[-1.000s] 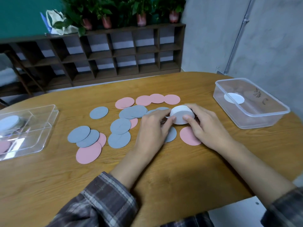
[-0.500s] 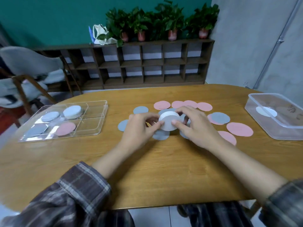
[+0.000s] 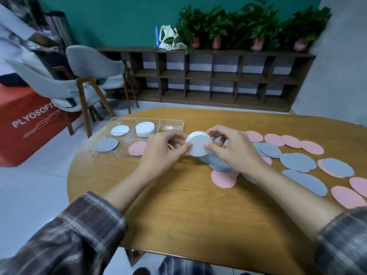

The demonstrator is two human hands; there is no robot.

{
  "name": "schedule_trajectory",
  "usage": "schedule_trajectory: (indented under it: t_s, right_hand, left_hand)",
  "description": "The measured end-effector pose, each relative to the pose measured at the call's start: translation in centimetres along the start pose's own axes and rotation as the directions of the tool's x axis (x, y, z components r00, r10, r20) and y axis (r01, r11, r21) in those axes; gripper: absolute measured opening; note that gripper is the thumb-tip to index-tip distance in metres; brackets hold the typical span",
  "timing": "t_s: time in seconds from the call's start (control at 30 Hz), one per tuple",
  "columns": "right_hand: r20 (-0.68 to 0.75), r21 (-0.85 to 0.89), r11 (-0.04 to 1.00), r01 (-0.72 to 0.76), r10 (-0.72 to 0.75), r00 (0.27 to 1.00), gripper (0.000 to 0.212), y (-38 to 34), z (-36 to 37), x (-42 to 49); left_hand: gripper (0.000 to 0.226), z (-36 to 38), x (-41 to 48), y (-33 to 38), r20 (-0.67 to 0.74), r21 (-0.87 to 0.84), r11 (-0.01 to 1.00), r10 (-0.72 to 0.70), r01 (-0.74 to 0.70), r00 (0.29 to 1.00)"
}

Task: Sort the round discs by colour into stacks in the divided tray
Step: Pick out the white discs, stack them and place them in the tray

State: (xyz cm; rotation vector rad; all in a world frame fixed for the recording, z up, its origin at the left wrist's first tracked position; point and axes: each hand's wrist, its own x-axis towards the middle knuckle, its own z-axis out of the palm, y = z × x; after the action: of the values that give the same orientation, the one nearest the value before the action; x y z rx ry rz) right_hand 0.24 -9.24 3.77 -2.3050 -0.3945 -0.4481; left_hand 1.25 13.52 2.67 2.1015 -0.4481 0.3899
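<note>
White discs, gathered into a short white stack [image 3: 198,144], are held just above the bench [image 3: 178,205] between both hands. The left hand [image 3: 160,153] pinches the stack's rim on one side and the right hand [image 3: 234,151] pinches it on the other, thumbs on the near face and fingers curled behind. The stack's flat face tilts toward the camera; being round, it has no long axis to align.

The divided tray [image 3: 171,127] lies to the left of the hands and slightly beyond them, near but apart, so the left hand is the nearer. Its white pile [image 3: 145,129] stands in the far middle compartment, up and left of the held stack.

Tray count: six compartments as judged, five in view.
- Far left: a low white disc layer [image 3: 119,130].
- Far middle: the taller white pile.
- Far right: nothing discernible.
- Near left: a grey tray disc [image 3: 107,144].
- Near middle: a pink tray disc [image 3: 137,148].
- Near right: hidden behind the left hand.

Loose on the bench to the right are about ten pink discs [image 3: 311,147] and at least seven grey discs [image 3: 297,161]; overlaps prevent an exact tally.
</note>
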Motion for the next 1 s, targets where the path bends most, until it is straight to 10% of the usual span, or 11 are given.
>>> schedule_trajectory:
  t_s: [1.0]
  right_hand:
    - [0.303, -0.049, 0.988, -0.144, 0.152, 0.941, 0.038, -6.8, 25.5, 23.6]
  left_hand:
    - [0.020, -16.8, 10.9, -20.7, -0.156, 0.296, 0.892, -0.306, 0.341, 0.939]
